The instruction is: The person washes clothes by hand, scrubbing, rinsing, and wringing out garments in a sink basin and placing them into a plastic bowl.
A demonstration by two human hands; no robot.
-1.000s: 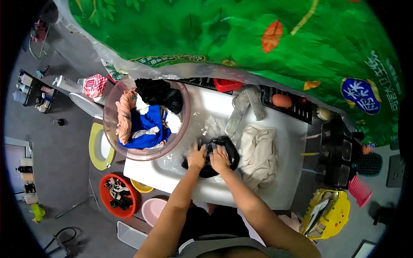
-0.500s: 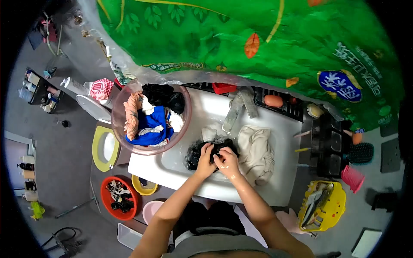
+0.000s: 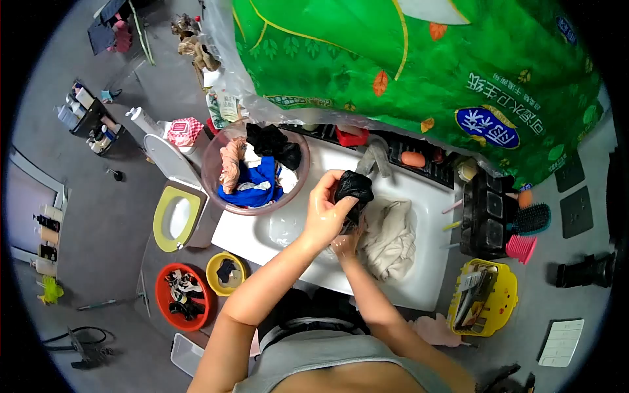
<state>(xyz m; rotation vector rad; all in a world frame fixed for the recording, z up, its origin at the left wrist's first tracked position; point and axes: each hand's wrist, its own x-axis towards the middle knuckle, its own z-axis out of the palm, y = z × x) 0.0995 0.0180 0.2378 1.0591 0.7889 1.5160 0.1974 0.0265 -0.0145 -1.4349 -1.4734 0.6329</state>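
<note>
Wet black cloth (image 3: 354, 186): lifted
Left hand (image 3: 324, 219): curled round it
Right hand (image 3: 345, 244): grip unclear
Crumpled off-white fabric (image 3: 389, 243): unheld, cloth's 5 o'clock

Over the white sink (image 3: 429, 278), the left hand (image 3: 324, 213) grips 1 black cloth (image 3: 352, 190); the right hand (image 3: 345, 243) is at its lower end, fingers partly hidden. From the hands, 1 pale cloth (image 3: 388, 242) lies in the sink at 4 o'clock, 1 clear tub (image 3: 255, 211) of clothes sits at 10, and 1 red basin (image 3: 161, 302) at 8.
</note>
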